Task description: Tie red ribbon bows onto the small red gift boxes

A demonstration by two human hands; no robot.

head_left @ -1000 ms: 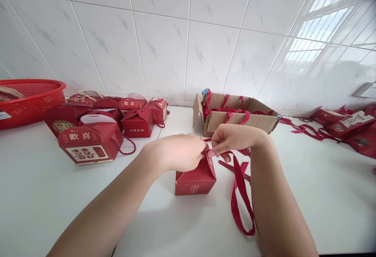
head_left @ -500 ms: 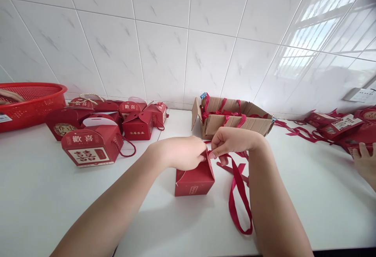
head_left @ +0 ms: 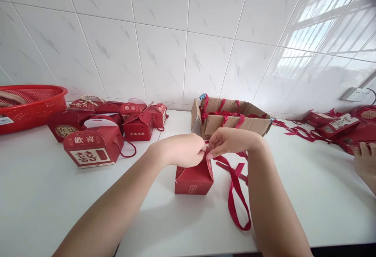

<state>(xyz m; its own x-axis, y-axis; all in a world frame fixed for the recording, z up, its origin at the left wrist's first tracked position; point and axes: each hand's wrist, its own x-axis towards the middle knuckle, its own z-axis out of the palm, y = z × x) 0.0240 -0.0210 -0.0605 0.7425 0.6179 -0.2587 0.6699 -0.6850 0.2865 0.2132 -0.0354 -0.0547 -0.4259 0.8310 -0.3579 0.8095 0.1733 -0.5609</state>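
A: State the work surface.
B: A white table (head_left: 311,206). At its far left stands a red perforated basket (head_left: 38,113). Near the wall, beyond the hands, stands a cardboard carton (head_left: 216,126).

A: Locate the workpiece.
B: The small red gift box (head_left: 194,182) sits upright on the table, in front of the carton. Its panels rise to a top that is partly covered by both hands.

A: Left grip?
B: The left hand (head_left: 188,150) bends over the box top from the left, fingers curled nearly closed. From here its fingertips are hidden; I cannot tell whether they pinch a panel.

A: Right grip?
B: The right hand (head_left: 221,142) arches in from the right. Its thumb rests at the box's upper right edge, close to the bent index finger. I cannot tell what lies between them.

A: Smallest item?
B: A red ribbon (head_left: 234,179). It runs from beside the right thumb down to the table and lies there in a long loop.
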